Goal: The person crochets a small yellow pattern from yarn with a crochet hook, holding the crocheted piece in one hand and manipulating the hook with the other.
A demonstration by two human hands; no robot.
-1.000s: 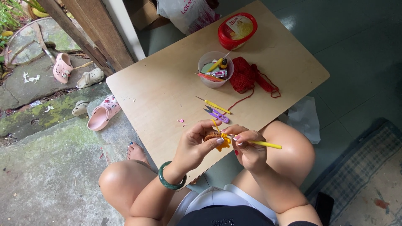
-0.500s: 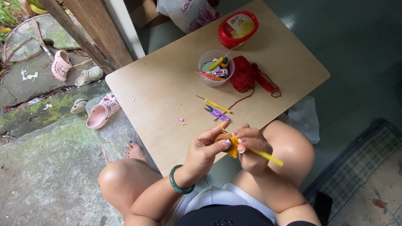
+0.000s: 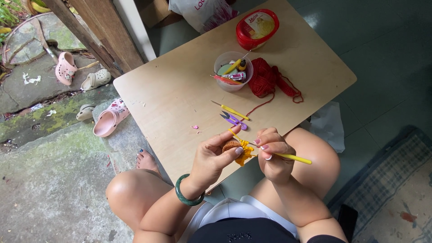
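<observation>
Two yellow-handled crochet hooks (image 3: 294, 157) (image 3: 234, 110), one purple snips (image 3: 235, 120), one red yarn ball (image 3: 263, 81), one clear cup (image 3: 233, 72), one red-lidded tub (image 3: 257, 28), four sandals (image 3: 108, 119) (image 3: 65, 68) (image 3: 96, 79) (image 3: 84, 112).

Small orange and yellow crochet piece (image 3: 237, 150): I see it only partly, the left hand (image 3: 215, 158) fingers cover most of it.
Yellow-handled crochet hook (image 3: 288, 156): its tip is hidden.
Clear plastic cup (image 3: 222, 60): contents too small for me to tell.
White plastic bag (image 3: 200, 11): cut by top edge.

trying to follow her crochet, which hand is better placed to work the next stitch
Probably the right hand: its grip is already on the yellow crochet hook, whose tip reaches the small orange and yellow crochet piece. The left hand is busy pinching that piece.
</observation>
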